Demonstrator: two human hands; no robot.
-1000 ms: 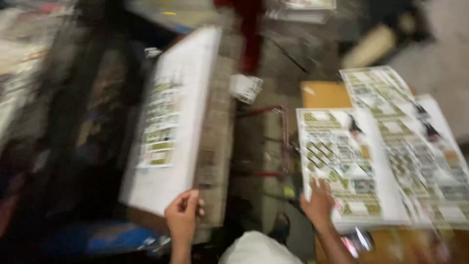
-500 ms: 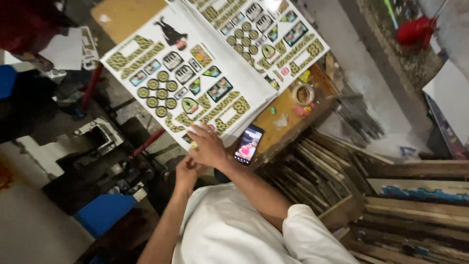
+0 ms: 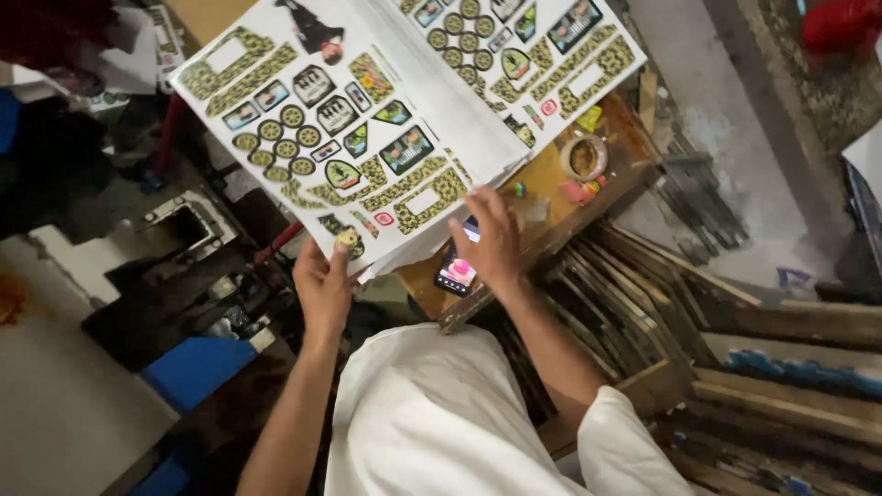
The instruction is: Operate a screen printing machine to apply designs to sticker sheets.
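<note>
A stack of large white printed sheets (image 3: 367,119), covered with green camouflage-patterned stickers and small badges, lies on a wooden table (image 3: 560,174). My left hand (image 3: 322,285) grips the stack's near corner, thumb on top and fingers underneath. My right hand (image 3: 491,243) lies flat with fingers spread at the stack's near edge, partly covering a lit phone (image 3: 457,273) on the table. A second printed sheet (image 3: 542,46) lies beyond the first.
A small round tin (image 3: 583,156) and little coloured bits sit on the table's right end. Wooden frames (image 3: 643,312) are stacked at the right. A dark machine (image 3: 184,276) and a blue seat (image 3: 197,367) stand at the left. A red object (image 3: 841,23) lies far right.
The view swung from a machine on the left to the table. My left hand let go of the white sheet at the machine and now grips the stack's corner. My right hand moved onto the phone.
</note>
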